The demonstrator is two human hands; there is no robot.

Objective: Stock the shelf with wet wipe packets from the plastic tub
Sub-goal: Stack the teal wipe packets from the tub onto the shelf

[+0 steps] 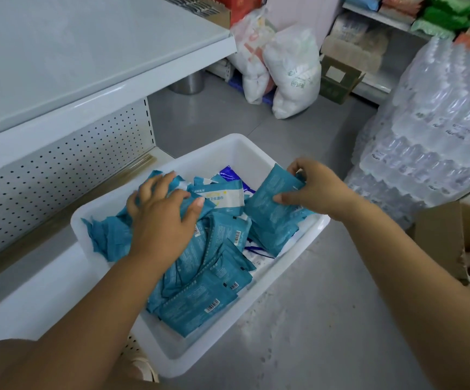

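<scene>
**Stock:** wet wipe packets (pixel 200 299), teal, heaped loose in the white plastic tub (pixel 222 153). The tub sits on the floor just beside the shelf (pixel 59 66).

**Hands:**
- Right hand (pixel 315 190) pinches one packet (pixel 273 204), tilted against the tub's right rim.
- Left hand (pixel 163 218) is spread over the heap with fingers bent. Whether it grips any packet cannot be told.

**Step:** likely picking up stock.

**Next:** lift the held packet clear of the rim, carry it left and lay it flat on the shelf.

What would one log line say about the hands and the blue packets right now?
left hand grips heaped packets | right hand pinches one packet | both over white tub
</scene>
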